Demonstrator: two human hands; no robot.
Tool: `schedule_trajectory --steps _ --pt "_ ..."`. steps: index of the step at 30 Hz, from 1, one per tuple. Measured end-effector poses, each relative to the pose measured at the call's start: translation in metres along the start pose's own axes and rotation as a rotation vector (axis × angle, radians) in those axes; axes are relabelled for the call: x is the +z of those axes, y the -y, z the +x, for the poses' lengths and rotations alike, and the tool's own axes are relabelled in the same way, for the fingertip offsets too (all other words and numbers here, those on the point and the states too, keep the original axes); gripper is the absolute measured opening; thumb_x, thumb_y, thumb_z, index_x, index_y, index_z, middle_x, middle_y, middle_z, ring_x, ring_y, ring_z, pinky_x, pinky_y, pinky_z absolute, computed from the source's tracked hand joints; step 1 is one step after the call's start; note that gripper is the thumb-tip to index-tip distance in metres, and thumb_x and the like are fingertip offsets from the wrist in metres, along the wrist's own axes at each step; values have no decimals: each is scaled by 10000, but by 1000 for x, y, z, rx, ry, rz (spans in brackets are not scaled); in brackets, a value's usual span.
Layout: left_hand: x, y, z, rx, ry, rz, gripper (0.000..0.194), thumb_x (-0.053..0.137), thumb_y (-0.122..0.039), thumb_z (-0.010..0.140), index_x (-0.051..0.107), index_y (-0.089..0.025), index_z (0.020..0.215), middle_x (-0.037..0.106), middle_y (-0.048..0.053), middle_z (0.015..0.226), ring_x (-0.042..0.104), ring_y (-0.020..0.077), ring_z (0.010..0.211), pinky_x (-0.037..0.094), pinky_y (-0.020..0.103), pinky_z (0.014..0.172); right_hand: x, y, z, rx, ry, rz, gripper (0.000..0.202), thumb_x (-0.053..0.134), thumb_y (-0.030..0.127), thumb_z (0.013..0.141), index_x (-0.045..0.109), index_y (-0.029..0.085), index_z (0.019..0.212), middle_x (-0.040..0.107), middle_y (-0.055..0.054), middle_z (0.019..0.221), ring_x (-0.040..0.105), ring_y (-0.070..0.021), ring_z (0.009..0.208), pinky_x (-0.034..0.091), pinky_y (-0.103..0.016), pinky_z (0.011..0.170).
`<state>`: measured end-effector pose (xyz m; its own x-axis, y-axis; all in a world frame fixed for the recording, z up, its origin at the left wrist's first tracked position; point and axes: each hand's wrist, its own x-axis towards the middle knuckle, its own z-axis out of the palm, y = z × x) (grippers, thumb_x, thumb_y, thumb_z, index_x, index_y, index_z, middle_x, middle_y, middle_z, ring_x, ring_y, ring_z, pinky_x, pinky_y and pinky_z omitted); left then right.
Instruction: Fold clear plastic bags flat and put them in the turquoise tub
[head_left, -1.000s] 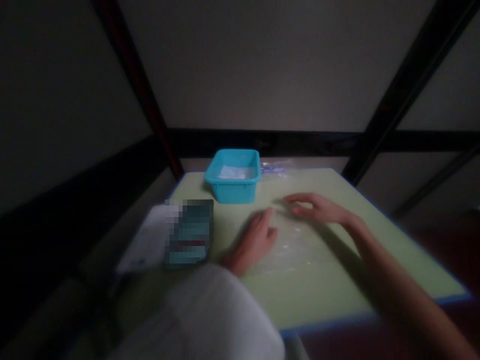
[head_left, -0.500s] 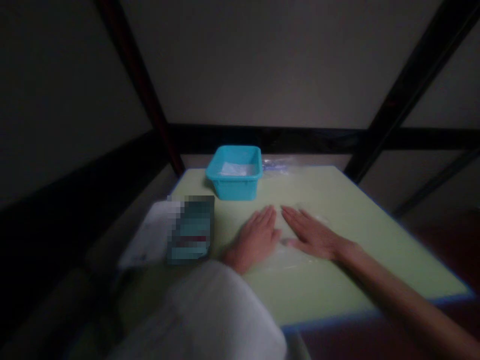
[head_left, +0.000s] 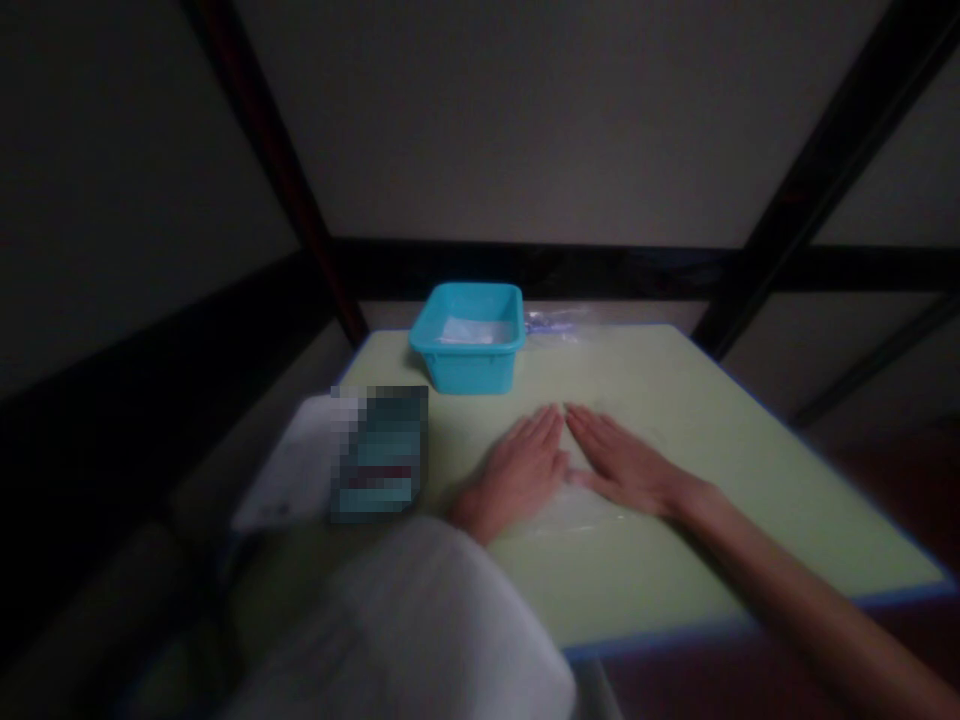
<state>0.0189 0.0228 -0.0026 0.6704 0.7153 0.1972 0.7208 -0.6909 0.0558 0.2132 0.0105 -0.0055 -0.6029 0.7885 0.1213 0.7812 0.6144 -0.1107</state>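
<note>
A thin clear plastic sheet or bag (head_left: 574, 515) lies on the pale green tabletop (head_left: 637, 590), its outline faint. My left hand (head_left: 517, 472) rests flat on it, fingers stretched forward. Flat on its right part lies my right hand (head_left: 626, 465), fingers also stretched out. The fingertips of both hands nearly meet, and the thumbs are close together. Neither hand grips anything. Much of the plastic is hidden under the palms.
A turquoise basket (head_left: 471, 372) with white sheets inside stands at the back. Crumpled clear plastic (head_left: 559, 325) lies right of it. To the left are a blurred-out dark object (head_left: 382, 455) and white paper (head_left: 296, 465). The table has blue edges.
My left hand has slid slightly right, closing most of the gap to my right hand. My right hand has hardly moved. The view has shifted a little.
</note>
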Motion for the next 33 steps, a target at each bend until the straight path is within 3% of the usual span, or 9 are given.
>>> schedule_trajectory --steps 9,13,23,28,33 --pt "3 1 -2 -18 -3 25 501 254 -288 951 348 -45 1380 302 128 1483 256 202 1382 222 358 1131 2 -7 -9 51 -20 -11 823 216 656 892 168 75 1474 185 -169 1505 153 -261 1393 178 -430 1134" --pt "1 1 -2 -23 23 30 504 257 -288 951 339 -45 1385 289 133 1488 257 206 1382 214 356 1134 1 -16 -14 155 -53 -10 816 199 668 886 147 115 1483 211 -147 1504 182 -266 1386 199 -450 1126" --pt "0 0 -1 -13 37 45 510 232 -302 956 339 -41 1381 292 137 1486 253 206 1383 229 366 1126 -9 -44 -28 438 -52 -12 874 188 714 854 252 82 1454 255 -190 1481 204 -301 1370 221 -502 1104" --pt "1 1 -1 -6 12 50 507 225 -304 959 340 -48 1381 304 134 1483 265 210 1379 223 365 1127 -12 -17 -10 220 -127 18 814 242 668 882 166 119 1479 182 -157 1507 148 -259 1389 191 -466 1121" --pt "3 1 -2 -19 2 37 515 278 -298 945 315 -47 1393 304 135 1483 270 208 1377 218 353 1129 -3 5 5 61 -84 13 797 221 632 907 114 92 1483 173 -174 1500 130 -248 1393 188 -448 1127"
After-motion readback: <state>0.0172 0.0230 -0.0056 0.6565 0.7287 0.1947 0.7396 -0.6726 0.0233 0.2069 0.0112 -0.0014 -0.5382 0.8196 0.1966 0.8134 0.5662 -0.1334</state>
